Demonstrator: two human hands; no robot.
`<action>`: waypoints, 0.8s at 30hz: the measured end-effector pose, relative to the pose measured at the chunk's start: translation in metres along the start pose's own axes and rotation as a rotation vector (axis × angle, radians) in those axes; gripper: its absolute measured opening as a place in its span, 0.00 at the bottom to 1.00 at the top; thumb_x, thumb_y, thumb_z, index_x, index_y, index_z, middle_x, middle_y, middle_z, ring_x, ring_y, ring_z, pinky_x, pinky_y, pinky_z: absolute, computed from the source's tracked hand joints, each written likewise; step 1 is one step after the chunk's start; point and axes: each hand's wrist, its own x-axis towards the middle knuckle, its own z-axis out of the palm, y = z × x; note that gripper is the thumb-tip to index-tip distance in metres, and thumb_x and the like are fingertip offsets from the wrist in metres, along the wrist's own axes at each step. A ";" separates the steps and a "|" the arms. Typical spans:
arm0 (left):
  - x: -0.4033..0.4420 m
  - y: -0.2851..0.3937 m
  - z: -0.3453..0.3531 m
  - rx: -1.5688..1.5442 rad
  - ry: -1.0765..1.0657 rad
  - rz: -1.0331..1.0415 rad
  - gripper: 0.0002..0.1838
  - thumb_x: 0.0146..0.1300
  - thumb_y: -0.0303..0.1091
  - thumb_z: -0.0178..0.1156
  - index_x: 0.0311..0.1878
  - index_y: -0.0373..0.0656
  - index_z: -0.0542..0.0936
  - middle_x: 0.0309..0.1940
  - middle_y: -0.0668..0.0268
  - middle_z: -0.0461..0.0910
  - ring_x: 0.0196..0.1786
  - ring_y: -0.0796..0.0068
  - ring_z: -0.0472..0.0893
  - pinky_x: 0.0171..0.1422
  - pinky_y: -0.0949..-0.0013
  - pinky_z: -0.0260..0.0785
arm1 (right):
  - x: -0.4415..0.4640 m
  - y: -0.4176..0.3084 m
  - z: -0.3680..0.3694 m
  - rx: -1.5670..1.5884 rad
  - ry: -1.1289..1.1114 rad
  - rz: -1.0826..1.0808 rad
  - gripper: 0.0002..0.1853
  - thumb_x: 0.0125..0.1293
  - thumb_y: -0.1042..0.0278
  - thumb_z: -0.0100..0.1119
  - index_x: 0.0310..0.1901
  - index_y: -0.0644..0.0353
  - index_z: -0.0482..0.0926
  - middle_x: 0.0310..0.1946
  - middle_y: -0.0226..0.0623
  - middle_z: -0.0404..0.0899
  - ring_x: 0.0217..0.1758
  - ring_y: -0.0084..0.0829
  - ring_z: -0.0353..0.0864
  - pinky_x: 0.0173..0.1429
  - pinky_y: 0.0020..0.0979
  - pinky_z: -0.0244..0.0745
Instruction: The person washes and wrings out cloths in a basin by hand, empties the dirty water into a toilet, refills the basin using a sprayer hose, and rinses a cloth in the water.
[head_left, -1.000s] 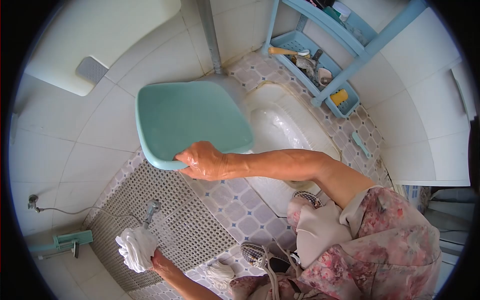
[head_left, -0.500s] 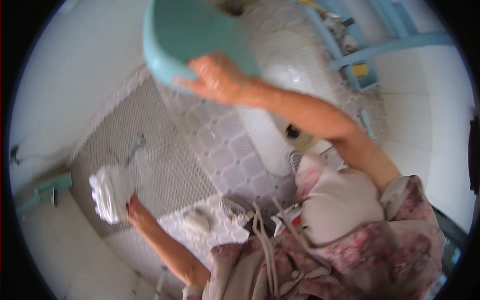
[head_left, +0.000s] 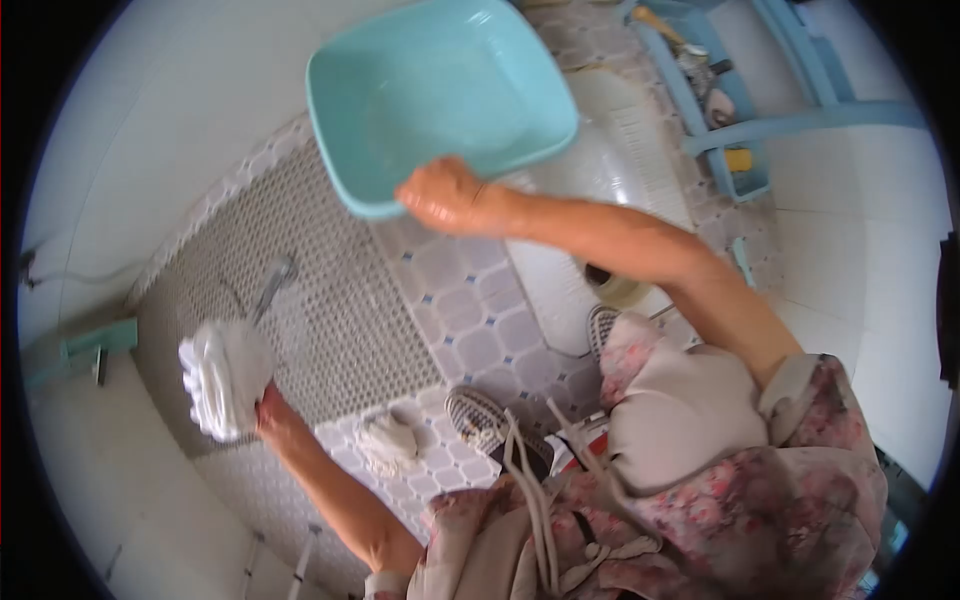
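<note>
At top centre my right hand (head_left: 447, 196) clenched just one edge of the basin (head_left: 440, 100), so it could have tipped, while my left hand (head_left: 266, 408) clutched white cloth (head_left: 222, 380), lower left.

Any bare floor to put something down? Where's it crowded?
Bare: the tile strip between grid mat and squat toilet, below the basin; also the mat right of the showerhead.
Crowded: the shelf tray, full of odds and ends; the near tiles, with a pale bundle and shoe.
</note>
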 end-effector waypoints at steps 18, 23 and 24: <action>0.006 -0.020 -0.019 0.296 -0.046 0.070 0.20 0.56 0.53 0.66 0.46 0.51 0.82 0.44 0.70 0.81 0.44 0.70 0.81 0.44 0.62 0.75 | -0.002 -0.015 -0.099 0.470 0.661 0.289 0.08 0.63 0.69 0.66 0.36 0.65 0.81 0.22 0.43 0.80 0.26 0.46 0.82 0.32 0.38 0.77; -0.003 -0.003 -0.001 0.278 0.014 0.103 0.20 0.57 0.52 0.66 0.47 0.51 0.81 0.45 0.69 0.81 0.45 0.69 0.81 0.45 0.61 0.75 | -0.005 -0.003 -0.118 0.509 0.933 0.345 0.13 0.69 0.65 0.64 0.33 0.67 0.80 0.22 0.41 0.80 0.25 0.34 0.80 0.32 0.35 0.74; -0.002 0.000 0.002 0.273 0.020 0.108 0.20 0.57 0.52 0.66 0.47 0.51 0.81 0.45 0.69 0.81 0.46 0.68 0.81 0.46 0.61 0.75 | -0.007 -0.002 -0.125 0.574 0.945 0.388 0.14 0.70 0.63 0.64 0.33 0.67 0.80 0.22 0.39 0.80 0.25 0.30 0.79 0.32 0.33 0.73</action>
